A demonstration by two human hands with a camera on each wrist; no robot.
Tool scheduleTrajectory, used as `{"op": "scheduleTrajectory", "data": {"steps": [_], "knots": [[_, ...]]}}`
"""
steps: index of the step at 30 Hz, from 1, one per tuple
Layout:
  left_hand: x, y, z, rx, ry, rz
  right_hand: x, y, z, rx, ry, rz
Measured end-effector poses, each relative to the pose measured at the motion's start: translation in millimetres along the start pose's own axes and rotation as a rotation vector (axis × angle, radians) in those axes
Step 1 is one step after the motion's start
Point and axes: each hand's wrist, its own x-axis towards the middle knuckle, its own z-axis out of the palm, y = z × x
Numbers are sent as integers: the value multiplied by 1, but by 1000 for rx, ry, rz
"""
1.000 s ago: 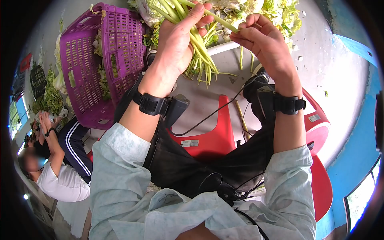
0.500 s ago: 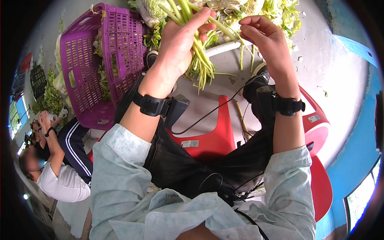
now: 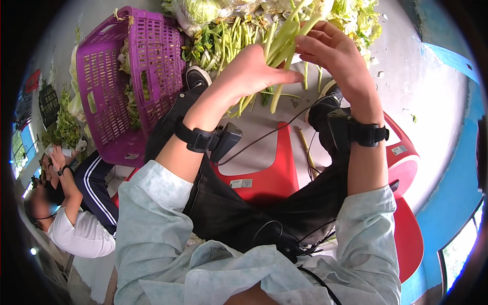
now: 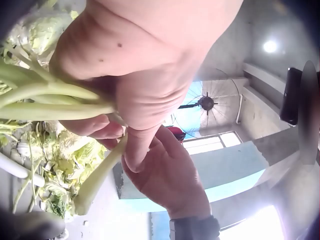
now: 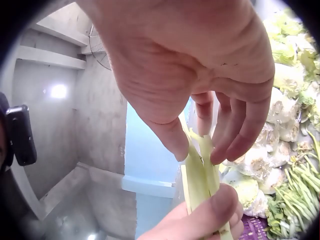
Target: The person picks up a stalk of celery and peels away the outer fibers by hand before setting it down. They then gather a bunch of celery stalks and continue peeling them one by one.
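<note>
Grey floor [image 3: 401, 99] was strewn with greens [image 3: 223, 46]; stalks [image 3: 280, 47] were clasped by the left hand [image 3: 248, 73], their ends pinched between thumb and forefinger of the right hand [image 3: 339, 55].

"Top half, as seen from beside the stool?"

"One shirt [image 3: 203, 277], pale blue-green, mottled, open at the neck. The left sleeve [image 3: 161, 190] and right sleeve [image 3: 367, 221] were both turned back into broad, creased cuffs."

"Wrists?"

"Two bands, black, with chunky fastenings: left strap [image 3: 194, 139], right strap [image 3: 368, 133]. Each carried a dark, boxy unit: left camera [image 3: 227, 141], right camera [image 3: 337, 127]."

"Cabling?"

"One thin black cord [image 3: 272, 145], slack, running from the left unit. Also assorted black wires [image 3: 306, 248], tangled at the waist."

"Lower half?"

"One pair of trousers [image 3: 264, 218], black, loose, wrinkled. Two shoes, dark with pale edging: left shoe [image 3: 197, 78], right shoe [image 3: 333, 91]."
</note>
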Motion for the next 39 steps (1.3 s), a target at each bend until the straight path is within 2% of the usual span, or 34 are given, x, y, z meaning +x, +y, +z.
{"op": "scheduleTrajectory", "data": {"steps": [1,5,8,11,14,18,20,23,26,30,33,39], "knots": [[0,-1,3,113,44,58,0,1,0,-32,10,-2],[1,-2,1,370,63,-32,0,2,4,-66,82,-3],[3,-6,1,358,95,-1,0,2,5,-30,102,-31],[1,-2,0,364,111,-39,0,2,4,-9,59,-23],[1,0,-1,337,58,-42,-5,-2,5,-18,28,5],[3,-9,0,121,30,97,-6,2,7,26,-51,36],[7,-17,-1,87,29,130,-6,1,6,-69,-23,19],[0,3,-2,-40,53,-54,-3,6,-1,-183,-4,-3],[3,0,-6,-133,87,-130,-4,5,-5,-254,17,19],[4,3,-15,-360,293,-66,-2,14,-11,-284,27,37],[7,1,-20,-606,323,49,-1,19,-12,-337,-2,22],[5,4,-19,-687,336,82,0,22,-7,-361,-65,41]]}}
